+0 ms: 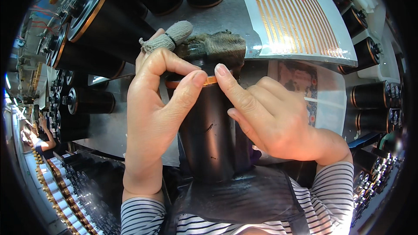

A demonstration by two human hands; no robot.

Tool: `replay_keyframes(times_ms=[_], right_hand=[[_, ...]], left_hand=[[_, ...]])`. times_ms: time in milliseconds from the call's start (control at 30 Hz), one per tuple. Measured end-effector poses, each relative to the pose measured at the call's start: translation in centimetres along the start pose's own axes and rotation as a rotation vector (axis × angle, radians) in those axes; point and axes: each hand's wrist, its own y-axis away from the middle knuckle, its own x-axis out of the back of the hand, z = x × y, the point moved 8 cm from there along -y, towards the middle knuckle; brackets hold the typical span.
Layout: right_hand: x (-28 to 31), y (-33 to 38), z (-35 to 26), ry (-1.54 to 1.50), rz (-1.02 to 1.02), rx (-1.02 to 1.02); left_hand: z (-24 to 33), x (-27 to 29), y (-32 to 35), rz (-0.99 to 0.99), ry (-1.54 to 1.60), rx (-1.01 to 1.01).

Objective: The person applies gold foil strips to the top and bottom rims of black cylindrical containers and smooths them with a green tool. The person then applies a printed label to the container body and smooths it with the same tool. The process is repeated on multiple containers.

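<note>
The glossy black cylinder with a copper band [213, 126] stands braced against the person's lap, long axis pointing away toward the grey surface [226, 15]. Left hand [156, 104] pinches the copper rim; right hand [270, 113] presses its fingertip there, equally near.

White backing sheet [331, 8] with copper-orange label strips, top right on table; partly peeled.

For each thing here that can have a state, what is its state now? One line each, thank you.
Black cylinder: upright, held between both hands.
Copper-coloured band: around the cylinder's top, pinched by fingertips.
Left hand: closed around the cylinder.
Right hand: index fingertip on the band.
Cloth finger cot: on a left finger.
White sheet with copper strips: lying flat.
</note>
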Motion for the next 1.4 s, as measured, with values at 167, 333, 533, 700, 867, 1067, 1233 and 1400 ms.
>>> replay_keyframes(times_ms=[167,333,533,700,867,1067,1233,1400], right_hand=[[-0.1,0.1,0.1,0.001,0.03,0.025],[0.0,0.0,0.3,-0.004,0.018,0.03],[0.0,0.1,0.5,-0.005,0.035,0.038],[0.9,-1.3,3.3,-0.456,0.063,-0.274],[-2.2,-3.4,4.8,-0.975,-0.112,-0.676],[-3.3,-3.6,4.9,-1.095,-0.13,-0.642],[-3.3,-4.0,4.5,-1.104,-0.204,-0.661],[6.4,-4.9,14.8,-0.937,0.213,-0.776]], left_hand=[[0.4,-0.3,0.0,-0.017,-0.07,0.057],[0.1,0.2,0.1,-0.03,0.27,0.108],[0.6,-0.6,-0.7,-0.128,-0.021,0.015],[0.0,-0.8,-0.4,-0.162,0.062,0.084],[-0.2,0.0,0.5,-0.036,0.227,0.067],[-2.1,1.0,4.0,0.153,0.302,0.042],[-3.1,-2.5,7.1,0.006,0.528,0.249],[-3.8,-2.5,6.5,-0.036,0.717,0.214]])
